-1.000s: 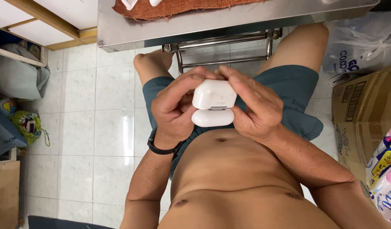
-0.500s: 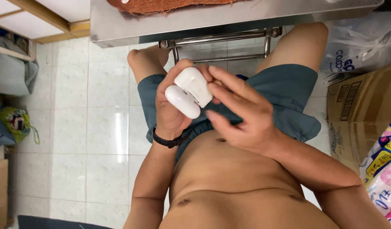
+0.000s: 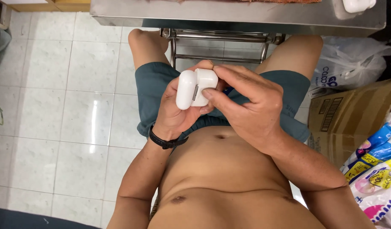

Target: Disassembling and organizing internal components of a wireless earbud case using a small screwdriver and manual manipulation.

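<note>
We held the white earbud case over our lap: left hand wrapped around it, right hand fingertips pinching its right edge. Lid hinged slightly ajar; contents not visible.

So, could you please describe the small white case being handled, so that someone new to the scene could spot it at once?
Start at the steel table along the top edge, then look down to the seated person's lap. There the left hand cradles a small, glossy white case with rounded corners while the right hand fingers press on it. It is hinged open, unlike the other white item lying on the table's far right.
</note>
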